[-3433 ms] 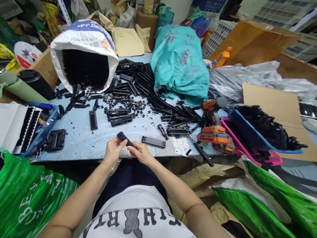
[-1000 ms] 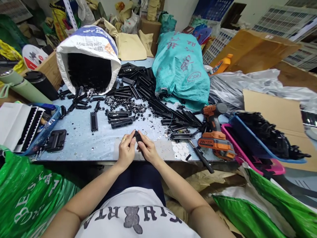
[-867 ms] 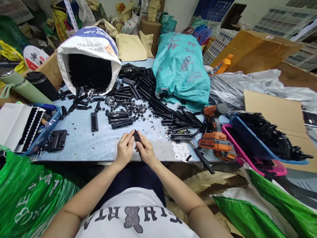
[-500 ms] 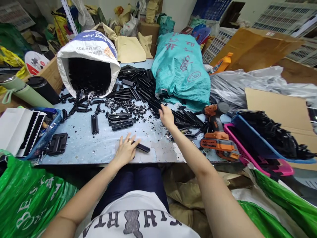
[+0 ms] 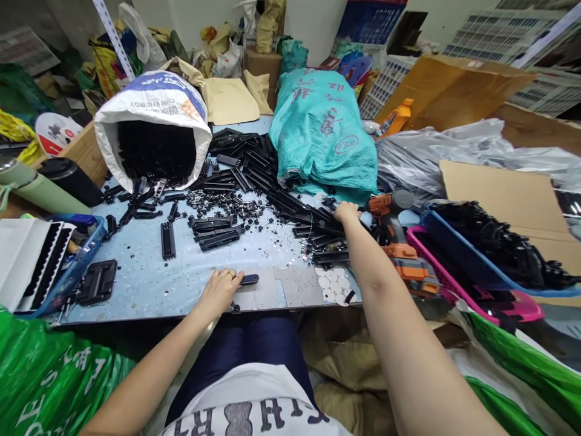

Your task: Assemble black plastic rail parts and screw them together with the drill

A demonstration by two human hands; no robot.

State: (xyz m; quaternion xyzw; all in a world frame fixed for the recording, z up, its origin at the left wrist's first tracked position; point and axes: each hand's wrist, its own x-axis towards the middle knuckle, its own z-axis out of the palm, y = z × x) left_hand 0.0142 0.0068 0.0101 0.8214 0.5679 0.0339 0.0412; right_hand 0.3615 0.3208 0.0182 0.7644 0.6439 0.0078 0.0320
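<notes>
Near the front edge of the table, my left hand [image 5: 221,289] has its fingers closed on a short black plastic bar [image 5: 249,279], whose rounded end sticks out to the right. My right hand [image 5: 347,211] reaches far forward to the right end of the pile of long black plastic parts [image 5: 290,203], just left of the cordless drill [image 5: 391,209]. Its fingers look curled, and what they hold, if anything, is hidden. Small screws and black bits [image 5: 231,203] lie scattered left of the pile. Two stacked black parts [image 5: 218,233] rest in front of them.
Behind the pile stand a teal sack [image 5: 324,133] and an open white sack [image 5: 104,136] full of black parts. A blue basket [image 5: 91,248] is at left, with a black hinge-like piece [image 5: 97,280] nearby. At right are blue [image 5: 485,266] and pink [image 5: 521,309] baskets.
My right hand has moved right along the pile, from its middle to beside the drill. My left hand, spread beside the black bar before, has closed on it. The view has shifted slightly.
</notes>
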